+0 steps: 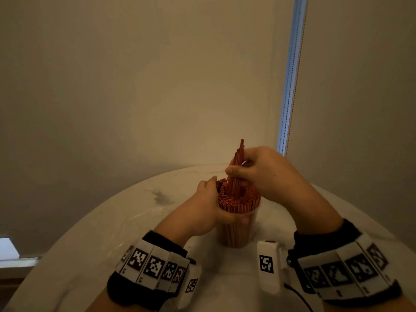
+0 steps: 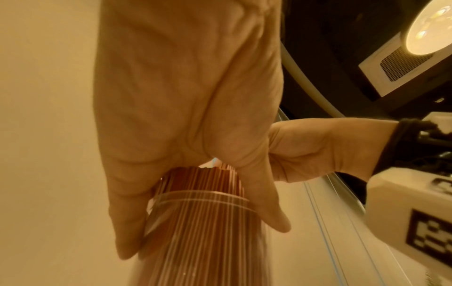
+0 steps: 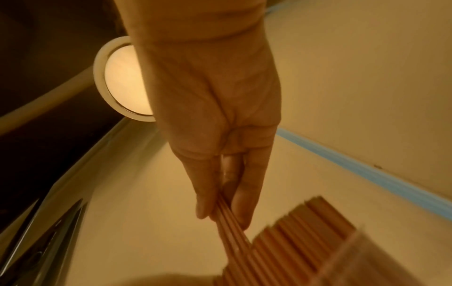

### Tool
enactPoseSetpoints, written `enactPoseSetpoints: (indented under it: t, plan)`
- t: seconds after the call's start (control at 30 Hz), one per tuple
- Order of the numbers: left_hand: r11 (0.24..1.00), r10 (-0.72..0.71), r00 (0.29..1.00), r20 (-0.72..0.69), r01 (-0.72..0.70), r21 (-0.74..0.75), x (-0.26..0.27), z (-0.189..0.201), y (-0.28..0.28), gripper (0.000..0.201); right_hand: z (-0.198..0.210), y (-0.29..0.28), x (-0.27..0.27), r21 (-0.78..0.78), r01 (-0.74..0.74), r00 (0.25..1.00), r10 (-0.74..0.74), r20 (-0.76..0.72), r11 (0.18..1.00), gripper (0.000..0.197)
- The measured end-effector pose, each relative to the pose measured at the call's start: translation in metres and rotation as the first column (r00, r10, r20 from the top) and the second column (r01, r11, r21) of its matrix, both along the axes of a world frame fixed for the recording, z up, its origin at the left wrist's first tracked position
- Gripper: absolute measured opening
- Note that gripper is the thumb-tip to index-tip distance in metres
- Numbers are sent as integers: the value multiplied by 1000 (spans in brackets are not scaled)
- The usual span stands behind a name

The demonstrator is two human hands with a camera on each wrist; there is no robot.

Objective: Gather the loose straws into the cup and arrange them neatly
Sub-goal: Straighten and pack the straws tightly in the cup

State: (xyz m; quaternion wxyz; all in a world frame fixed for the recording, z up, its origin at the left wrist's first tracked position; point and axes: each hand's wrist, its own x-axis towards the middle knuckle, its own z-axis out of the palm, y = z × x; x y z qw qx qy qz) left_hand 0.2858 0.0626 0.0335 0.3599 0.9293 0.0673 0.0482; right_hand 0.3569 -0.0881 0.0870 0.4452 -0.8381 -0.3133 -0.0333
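Note:
A clear plastic cup (image 1: 236,235) packed with red-and-white striped straws (image 1: 245,199) stands on the white round table (image 1: 117,221). My left hand (image 1: 211,210) wraps around the cup's rim and the straws there, thumb on the near side; the left wrist view shows the cup (image 2: 208,222) between thumb and fingers. My right hand (image 1: 254,172) pinches a small bundle of straws (image 1: 236,167) standing upright, its lower ends down among the straws in the cup. In the right wrist view, the fingers (image 3: 205,193) clamp this bundle (image 3: 229,218) above the packed straws (image 3: 305,228).
The table sits against a beige wall, with a blue-lit window strip (image 1: 290,86) at the back right. A crinkled clear plastic sheet (image 1: 139,215) lies on the table left of the cup. Round ceiling lamp (image 3: 122,79) shows overhead.

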Motion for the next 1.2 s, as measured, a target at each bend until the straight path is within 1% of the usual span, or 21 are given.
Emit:
enactPoseSetpoints:
  t: [0.03, 0.1, 0.17, 0.23, 0.27, 0.4, 0.53, 0.67, 0.7, 0.73, 0.77, 0.8, 0.83, 0.87, 0.9, 1.0, 1.03, 1.1, 1.13, 1.17, 1.2]
  plan:
    - [1000, -1, 1000, 1, 1, 0, 0, 0, 0, 108, -3, 3, 0, -9, 0, 1000, 0, 3, 1000, 9]
    - [1000, -5, 1000, 6, 5, 11, -1, -1, 0, 108, -7, 7, 1, -28, 35, 998, -33, 58, 999, 6]
    - [1000, -8, 1000, 20, 8, 14, -2, -2, 1, 109, -9, 9, 1, -62, 28, 999, -26, 32, 998, 4]
    - [1000, -10, 1000, 23, 9, 11, -1, -3, 2, 111, -9, 8, 0, -66, 7, 1000, -8, -18, 998, 10]
    - [1000, -11, 1000, 19, 11, 18, -2, -3, 2, 112, -9, 7, 0, -51, 17, 1000, -17, -10, 999, 14]
    - [1000, -14, 1000, 10, 14, 28, -1, -4, 2, 114, -4, 4, -3, -2, 43, 995, -43, 87, 999, 24]
    - [1000, -15, 1000, 18, 14, 23, -1, -5, 3, 109, -1, 5, -5, -24, 36, 984, -31, 173, 999, 8]
    - [1000, -20, 999, 27, 20, 7, -1, -6, 3, 107, 1, 9, -5, 75, 19, 983, -33, 183, 997, 16]
    - [1000, -22, 999, 29, 22, 6, -1, -7, 4, 107, 1, 9, -5, 60, 24, 979, -35, 200, 998, 18]
    - [1000, -23, 999, 30, 23, 3, 0, -7, 4, 107, 0, 8, -5, -9, 23, 978, -21, 206, 1000, 20]
    - [1000, -23, 999, 32, 24, -6, 0, -7, 4, 107, -1, 8, -6, -141, 2, 982, 26, 189, 990, 23]
    - [1000, -23, 999, 34, 24, -20, 0, -8, 4, 108, -3, 9, -7, -318, -39, 985, 90, 149, 947, 27]
    - [999, -22, 999, 34, 23, -34, 0, -8, 4, 109, -6, 10, -9, -480, -81, 984, 147, 103, 874, 31]
    - [999, -22, 999, 32, 23, -42, 0, -8, 4, 109, -7, 11, -10, -580, -109, 982, 179, 66, 808, 34]
    - [999, -23, 999, 30, 24, -46, 0, -8, 4, 108, -7, 11, -12, -612, -127, 980, 192, 41, 781, 36]
    - [998, -31, 999, 35, 32, -46, 0, -8, 4, 105, -1, 6, -13, -546, -147, 980, 195, 30, 825, 40]
    - [998, -32, 999, 34, 33, -45, 0, -8, 4, 104, 0, 4, -13, -565, -165, 977, 213, 20, 808, 42]
    - [998, -22, 999, 33, 24, -60, 0, -8, 4, 104, 0, 2, -15, -654, -215, 966, 258, -32, 725, 44]
    - [998, -19, 999, 30, 20, -61, 0, -8, 4, 105, -1, 3, -15, -672, -225, 964, 261, -49, 706, 43]
    - [998, -18, 999, 26, 20, -57, 0, -8, 4, 106, -1, 2, -15, -656, -218, 967, 250, -46, 722, 41]
    - [998, -19, 1000, 23, 20, -52, 0, -8, 4, 107, 0, 2, -16, -612, -197, 973, 228, -28, 766, 38]
